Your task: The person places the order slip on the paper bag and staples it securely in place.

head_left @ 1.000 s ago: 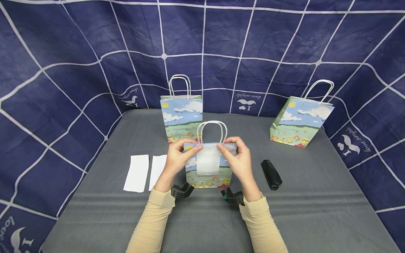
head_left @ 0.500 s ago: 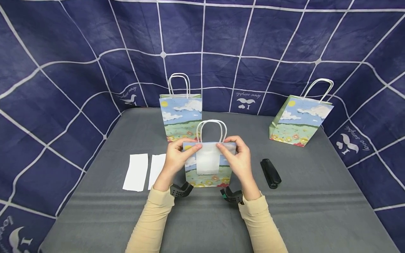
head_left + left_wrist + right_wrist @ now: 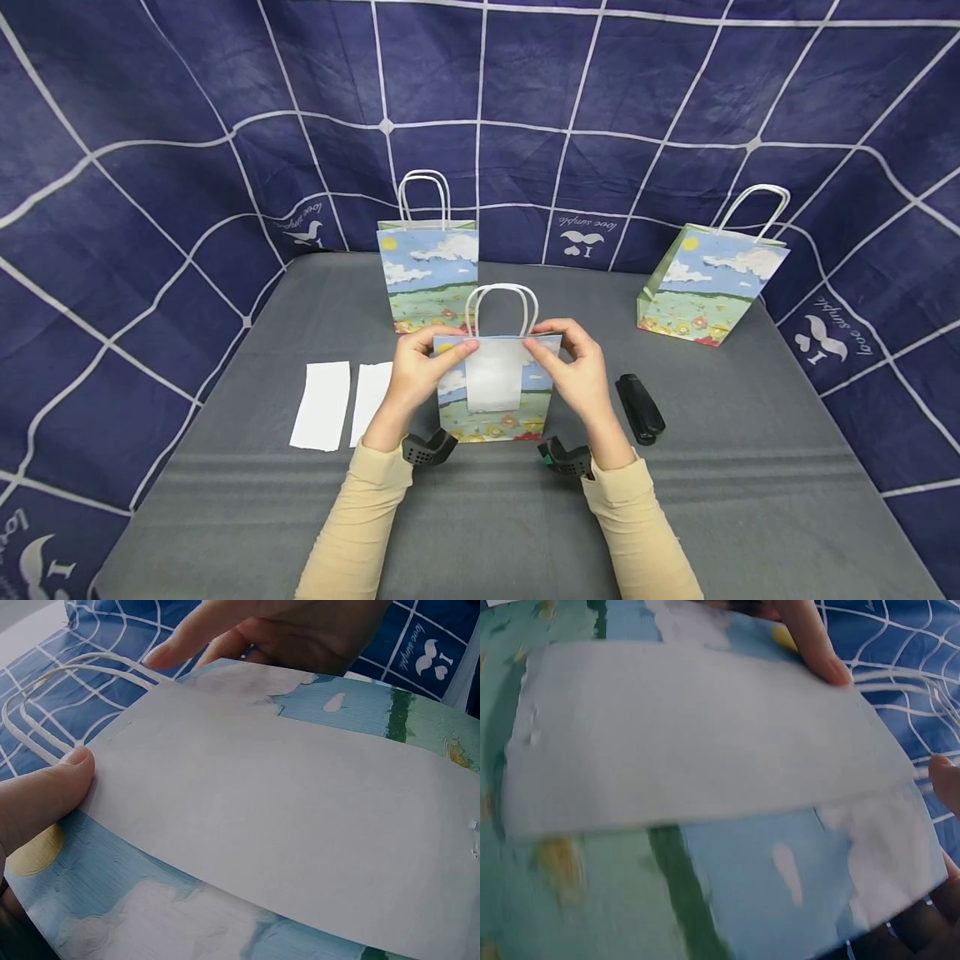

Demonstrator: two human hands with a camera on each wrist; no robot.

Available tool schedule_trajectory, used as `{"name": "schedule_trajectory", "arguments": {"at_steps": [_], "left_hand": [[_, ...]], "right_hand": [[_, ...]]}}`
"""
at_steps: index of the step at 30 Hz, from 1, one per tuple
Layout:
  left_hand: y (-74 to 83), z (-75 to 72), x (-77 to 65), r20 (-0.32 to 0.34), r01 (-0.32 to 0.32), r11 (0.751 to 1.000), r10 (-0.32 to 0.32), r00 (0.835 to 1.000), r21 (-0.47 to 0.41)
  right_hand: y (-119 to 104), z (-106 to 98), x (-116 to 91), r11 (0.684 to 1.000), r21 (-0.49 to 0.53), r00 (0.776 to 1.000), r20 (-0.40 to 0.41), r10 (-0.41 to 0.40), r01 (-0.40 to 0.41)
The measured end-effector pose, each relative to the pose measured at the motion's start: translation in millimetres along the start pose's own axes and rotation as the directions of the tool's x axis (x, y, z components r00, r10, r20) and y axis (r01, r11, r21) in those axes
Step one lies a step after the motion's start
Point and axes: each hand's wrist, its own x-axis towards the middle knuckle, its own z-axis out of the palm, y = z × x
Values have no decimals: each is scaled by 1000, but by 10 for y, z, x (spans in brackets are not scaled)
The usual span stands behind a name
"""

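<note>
A small paper gift bag point(image 3: 453, 408), painted with sky, clouds and flowers, stands upright before me with its white handles up. A white paper strip point(image 3: 493, 377) lies against its front; a small staple-like mark shows near the strip's lower end in the left wrist view. My left hand point(image 3: 414, 371) pinches strip and bag at the top left corner, thumb in front. My right hand point(image 3: 579, 371) is at the top right, its thumb point(image 3: 946, 784) off the paper and its fingers partly hidden behind the bag.
Two matching gift bags stand behind, one at back left point(image 3: 431, 275) and one at back right point(image 3: 712, 287). A black stapler point(image 3: 641, 408) lies right of my hands. Two white paper strips point(image 3: 321, 407) lie on the grey table point(image 3: 495, 533) at left.
My right hand has shifted slightly right, and its thumb has moved from the strip toward the bag's edge. The left hand keeps its hold; the bag stays in place.
</note>
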Motion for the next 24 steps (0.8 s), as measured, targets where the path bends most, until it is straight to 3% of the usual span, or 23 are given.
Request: {"name": "schedule_trajectory", "arguments": {"at_steps": [10, 14, 18, 24], "left_hand": [[9, -11, 5, -2, 7, 1000, -7, 1000, -13], [10, -17, 11, 3, 4, 1000, -4, 1000, -6], [13, -21, 14, 5, -1, 1000, 1, 1000, 4], [19, -19, 14, 3, -7, 1000, 7, 1000, 14]], "right_hand": [[213, -344, -29, 1000, -2, 1000, -14, 24, -24], [291, -483, -84, 991, -81, 994, -34, 100, -102], [371, -612, -139, 962, -198, 982, -59, 179, -187], [568, -782, -199, 921, -248, 953, -115, 280, -301]]}}
